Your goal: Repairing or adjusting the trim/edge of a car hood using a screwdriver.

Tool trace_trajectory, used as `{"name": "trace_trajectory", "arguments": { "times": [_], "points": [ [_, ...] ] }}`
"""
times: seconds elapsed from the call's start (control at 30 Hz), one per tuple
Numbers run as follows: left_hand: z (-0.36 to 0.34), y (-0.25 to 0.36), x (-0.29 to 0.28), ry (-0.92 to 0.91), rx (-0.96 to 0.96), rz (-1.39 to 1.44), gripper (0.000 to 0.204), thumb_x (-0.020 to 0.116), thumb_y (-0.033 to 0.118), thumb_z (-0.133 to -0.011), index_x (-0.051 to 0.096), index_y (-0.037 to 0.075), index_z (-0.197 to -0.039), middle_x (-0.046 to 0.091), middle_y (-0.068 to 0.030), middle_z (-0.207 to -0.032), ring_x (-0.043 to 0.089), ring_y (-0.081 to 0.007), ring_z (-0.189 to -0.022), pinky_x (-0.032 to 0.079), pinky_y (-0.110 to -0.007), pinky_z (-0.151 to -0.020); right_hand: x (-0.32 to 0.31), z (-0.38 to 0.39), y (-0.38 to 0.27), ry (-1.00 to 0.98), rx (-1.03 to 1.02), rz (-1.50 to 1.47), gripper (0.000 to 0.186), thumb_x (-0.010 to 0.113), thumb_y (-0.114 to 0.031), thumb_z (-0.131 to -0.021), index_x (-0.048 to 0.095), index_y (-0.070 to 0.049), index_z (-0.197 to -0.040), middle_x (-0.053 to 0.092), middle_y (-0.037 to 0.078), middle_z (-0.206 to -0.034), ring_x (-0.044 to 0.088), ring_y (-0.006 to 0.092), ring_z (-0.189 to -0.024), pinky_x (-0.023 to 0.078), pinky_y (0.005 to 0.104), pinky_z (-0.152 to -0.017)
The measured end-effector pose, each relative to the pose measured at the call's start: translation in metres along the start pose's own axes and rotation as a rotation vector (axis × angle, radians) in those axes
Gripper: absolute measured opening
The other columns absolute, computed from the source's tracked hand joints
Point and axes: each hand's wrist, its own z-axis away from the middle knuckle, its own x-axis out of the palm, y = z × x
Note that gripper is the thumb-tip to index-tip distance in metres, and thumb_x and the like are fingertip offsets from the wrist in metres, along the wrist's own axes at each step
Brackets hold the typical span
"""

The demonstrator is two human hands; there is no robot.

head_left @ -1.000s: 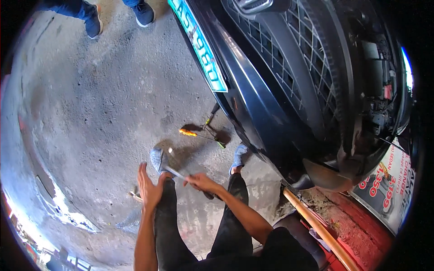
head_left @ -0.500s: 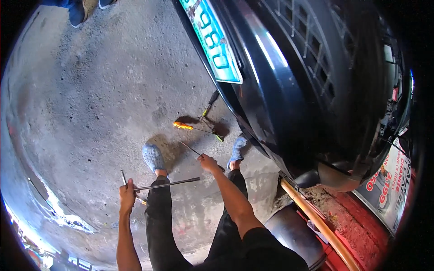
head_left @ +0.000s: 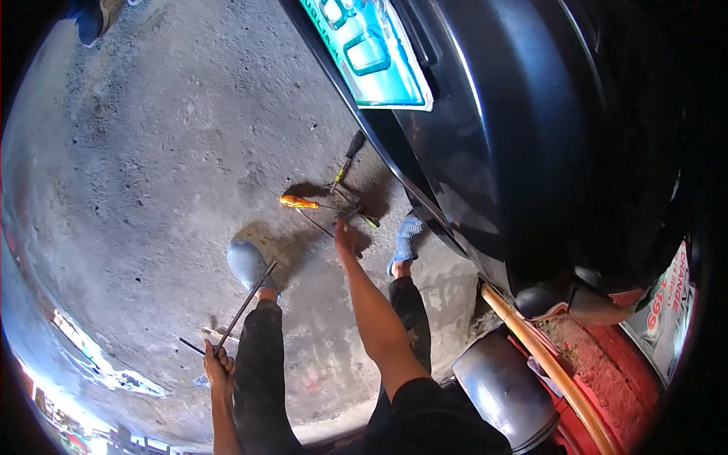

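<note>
Bar (head_left: 247, 305): left hand (head_left: 218, 369) is gripping it. Rod (head_left: 315, 224): right hand (head_left: 346, 240) is holding it, best steered clear of the screwdriver (head_left: 299, 202).

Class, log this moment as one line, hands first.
left hand: grips long metal bar | right hand: low, at thin rod | floor: orange-handled screwdriver, black-handled tool | nearby: dark car

An orange-handled screwdriver (head_left: 299, 202), black-and-yellow tool (head_left: 347, 160) and dark rod (head_left: 246, 307) punctuate mottled grey concrete (head_left: 174, 189), amid a blue ribbed shoe (head_left: 408, 239), black trousers (head_left: 258, 379), black car (head_left: 523, 189), white-and-teal plate (head_left: 371, 68) and red ledge (head_left: 607, 371).
</note>
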Motion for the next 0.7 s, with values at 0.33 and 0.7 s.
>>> {"name": "trace_trajectory", "arguments": {
  "times": [0.33,0.7],
  "points": [
    [0.007,0.008,-0.001,0.079,-0.008,-0.014,0.057,0.049,0.063,-0.095,0.044,0.014,-0.065,0.028,0.0044,-0.048,0.028,-0.0102,-0.035,0.02,-0.027,-0.034,0.006,-0.007,-0.043,-0.105,0.477,-1.392,0.024,0.049,-0.022,-0.103,0.056,-0.004,-0.118,0.064,0.015,-0.111,0.066,0.0285,-0.099,0.057,0.0382,-0.092],
    [-0.003,0.007,0.007,0.028,0.027,-0.015,0.057,0.05,0.062,-0.095,0.043,0.014,-0.065,0.028,0.0048,-0.048,0.028,-0.0096,-0.036,0.021,-0.027,-0.034,-0.029,0.012,-0.075,0.034,0.312,-0.076,0.038,0.069,-0.032,-0.089,0.06,-0.005,-0.114,0.067,0.018,-0.106,0.064,0.032,-0.105,0.054,0.0437,-0.084]
  ]
}}
